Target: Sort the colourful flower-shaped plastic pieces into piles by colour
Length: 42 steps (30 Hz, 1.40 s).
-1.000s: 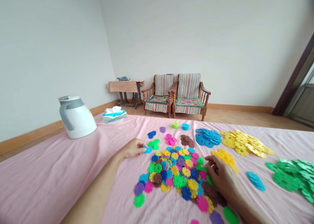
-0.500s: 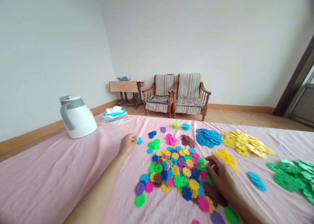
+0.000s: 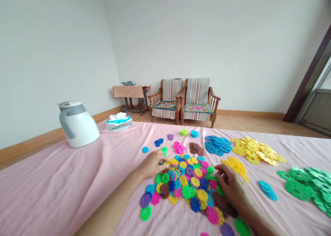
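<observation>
A mixed pile of flower-shaped plastic discs in many colours lies between my hands. My left hand is at the pile's far left edge, thumb and fingers apart over the discs, with nothing visible between them. Its fingers partly cover a small group of bright green discs. My right hand rests at the pile's right side, fingers loosely curved with a gap to the thumb, beside green and brown discs. Beyond my left hand lies a light blue disc.
Sorted groups lie around: dark blue, purple, pink, brown, blue, yellow and green. A white jug and a tissue box stand left on the pink cloth.
My left hand has moved right and nearer, from the light blue disc to the mixed pile, leaving that disc on the cloth. My right hand stays by the pile. The view has shifted slightly.
</observation>
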{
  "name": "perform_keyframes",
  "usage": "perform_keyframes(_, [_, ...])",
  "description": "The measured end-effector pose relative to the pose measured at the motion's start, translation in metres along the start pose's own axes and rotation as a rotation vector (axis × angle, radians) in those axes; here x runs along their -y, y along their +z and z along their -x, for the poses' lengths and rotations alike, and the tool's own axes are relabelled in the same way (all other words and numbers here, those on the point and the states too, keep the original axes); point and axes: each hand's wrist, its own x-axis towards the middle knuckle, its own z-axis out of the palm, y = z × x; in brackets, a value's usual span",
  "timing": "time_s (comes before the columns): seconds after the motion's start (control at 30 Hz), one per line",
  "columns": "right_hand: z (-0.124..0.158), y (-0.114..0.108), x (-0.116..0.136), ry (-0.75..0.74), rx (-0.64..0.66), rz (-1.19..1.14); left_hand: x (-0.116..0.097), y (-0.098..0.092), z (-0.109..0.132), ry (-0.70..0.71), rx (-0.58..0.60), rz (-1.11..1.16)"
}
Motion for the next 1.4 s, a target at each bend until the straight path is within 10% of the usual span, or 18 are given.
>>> perform_keyframes(0.27, [0.0,0.0,0.001,0.003,0.001,-0.013,-0.007,-0.003,0.001,0.055,0.033,0.081])
perform_keyframes(0.57, [0.003,-0.008,0.02,-0.029,-0.047,-0.012,-0.027,0.002,-0.004,0.032,-0.211,0.024])
perform_keyframes(1.0, [0.024,-0.004,0.08,-0.233,0.091,-0.223,-0.086,0.036,0.009,0.192,-0.093,0.271])
perform_keyframes(1.4, [-0.022,-0.047,-0.043,0.167,-0.229,0.096,-0.043,0.029,-0.004,-0.161,-0.482,0.328])
